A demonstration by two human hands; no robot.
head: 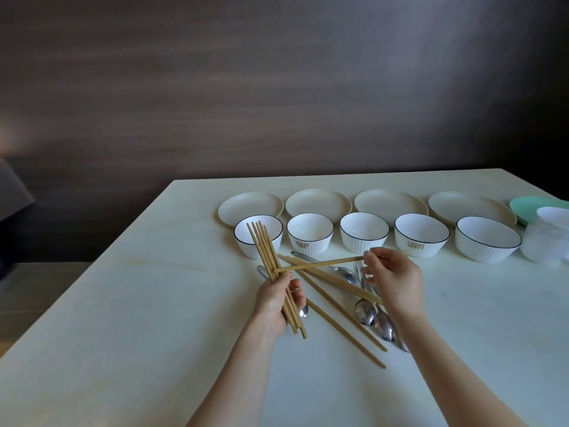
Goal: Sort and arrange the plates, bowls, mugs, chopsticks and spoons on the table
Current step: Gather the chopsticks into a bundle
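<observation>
Both forearms are bare — no sleeve reaches into view. The left hand (277, 300) wears a thin ring on one finger; the right hand (397, 278) shows no ring or watch.

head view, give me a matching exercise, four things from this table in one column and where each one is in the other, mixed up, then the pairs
Things
1. bundle of chopsticks
2. single chopstick
3. spoons
4. white bowls

Places
A. in a row in front of the cream plates
B. pinched in the right hand
C. gripped in the left hand
D. lying on the table among loose chopsticks

Pairs: 1-C, 2-B, 3-D, 4-A
</observation>
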